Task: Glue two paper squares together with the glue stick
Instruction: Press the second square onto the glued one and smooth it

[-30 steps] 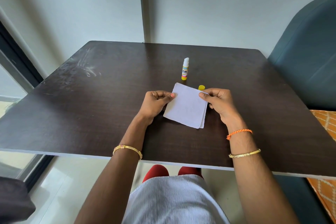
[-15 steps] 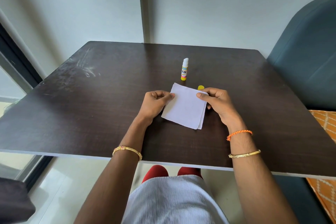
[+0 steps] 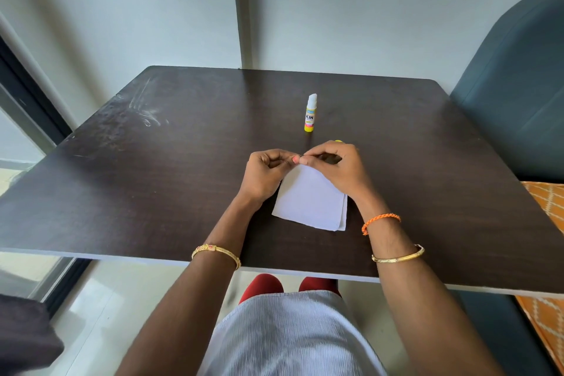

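Two white paper squares lie stacked on the dark table, their right edges slightly offset. My left hand and my right hand meet at the stack's far corner, fingertips pinching the paper there. The glue stick stands upright and uncapped just beyond my hands, white tip showing. Its yellow cap peeks out behind my right hand, mostly hidden.
A teal padded chair stands at the table's right side, with an orange patterned cushion below it. A grey wall runs behind the table. A window frame is at the left.
My right hand slid from the stack's right corner to the far corner, meeting my left hand there. The paper stack looks shifted a little toward me.
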